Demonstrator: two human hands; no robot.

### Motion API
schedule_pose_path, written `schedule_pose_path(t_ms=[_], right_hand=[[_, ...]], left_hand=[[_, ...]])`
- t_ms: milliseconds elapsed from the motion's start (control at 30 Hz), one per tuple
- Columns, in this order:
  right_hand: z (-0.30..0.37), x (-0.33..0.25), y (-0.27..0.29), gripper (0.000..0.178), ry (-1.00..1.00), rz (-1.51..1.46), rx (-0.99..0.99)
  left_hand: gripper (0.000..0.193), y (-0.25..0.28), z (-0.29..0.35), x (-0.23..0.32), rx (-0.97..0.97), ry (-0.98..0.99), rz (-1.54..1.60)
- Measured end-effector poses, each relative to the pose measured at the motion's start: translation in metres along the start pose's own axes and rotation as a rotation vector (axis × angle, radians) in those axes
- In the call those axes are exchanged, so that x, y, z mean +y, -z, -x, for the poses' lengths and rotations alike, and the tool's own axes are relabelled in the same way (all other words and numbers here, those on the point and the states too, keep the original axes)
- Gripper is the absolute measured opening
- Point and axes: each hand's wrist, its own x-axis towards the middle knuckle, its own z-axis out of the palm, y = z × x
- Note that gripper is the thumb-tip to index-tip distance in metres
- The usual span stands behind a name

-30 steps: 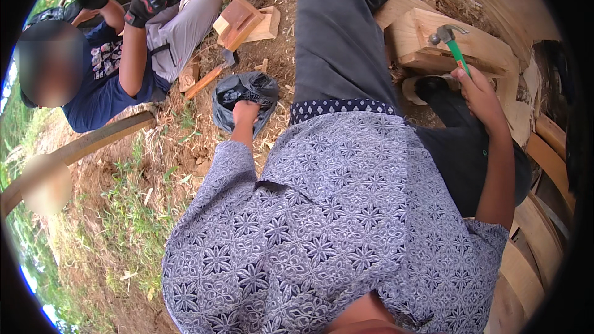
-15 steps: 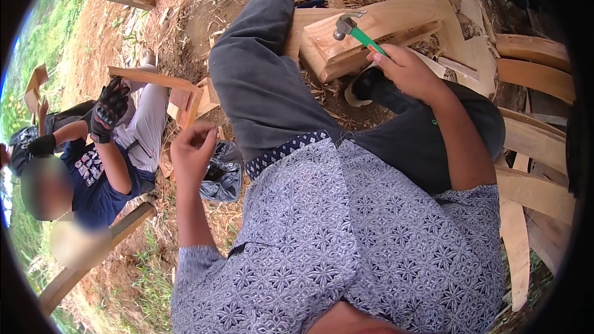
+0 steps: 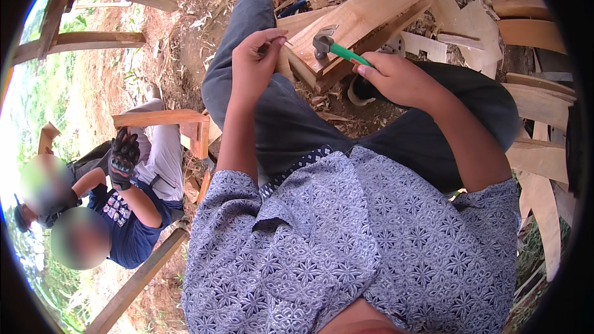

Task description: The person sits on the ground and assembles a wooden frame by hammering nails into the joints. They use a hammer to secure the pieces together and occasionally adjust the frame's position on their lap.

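Observation:
My right hand (image 3: 396,77) is closed around the green handle of a claw hammer (image 3: 348,53). The hammer's metal head is at the near end of a thick wooden block (image 3: 371,9); whether it touches the wood I cannot tell. To the left of that end, my left hand (image 3: 255,65) is raised over my leg, thumb and fingertips pinched together. A small thin nail (image 3: 288,42) shows at those fingertips, pointing toward the block. The block lies between my legs on other pale boards.
Curved wooden pieces (image 3: 526,34) are stacked along the right side. Offcuts and shavings cover the ground ahead. At left sits a co-worker in a dark shirt, with a black glove (image 3: 124,158) by a joined wooden piece (image 3: 162,117); another person is behind. A beam (image 3: 139,281) runs at lower left.
My left hand has moved up and to the right, from beside my hip to near the block. The hammer head has come lower and left, toward the block's near end.

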Motion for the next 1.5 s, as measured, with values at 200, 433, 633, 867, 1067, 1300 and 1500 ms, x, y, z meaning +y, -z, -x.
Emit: schedule_pose_path(t_ms=[200, 433, 633, 867, 1067, 1300, 1500], right_hand=[[0.009, 0.006, -0.008, 0.031, 0.026, -0.029, 0.026], [0.017, -0.003, -0.007, 0.031, 0.008, -0.042, 0.025], [0.02, -0.005, -0.004, 0.031, 0.009, -0.045, 0.017], [0.022, -0.015, 0.006, 0.033, -0.104, -0.038, -0.064], [0.023, -0.018, 0.011, 0.036, -0.147, -0.052, -0.073], [0.021, -0.017, 0.014, 0.036, -0.159, -0.032, -0.068], [0.026, -0.015, 0.013, 0.036, -0.15, -0.027, -0.063]], left_hand=[[0.024, -0.005, -0.001, -0.009, -0.036, -0.121, -0.077], [0.025, -0.006, 0.0, -0.007, -0.078, -0.04, -0.027], [0.019, -0.002, -0.003, -0.022, -0.081, 0.105, 0.253], [0.015, -0.004, -0.007, -0.035, -0.102, 0.058, 0.352], [0.015, -0.01, -0.011, -0.037, -0.114, 0.037, 0.37], [0.015, -0.019, -0.014, -0.034, -0.106, 0.01, 0.389], [0.014, -0.023, -0.01, -0.035, -0.116, 0.002, 0.361]])
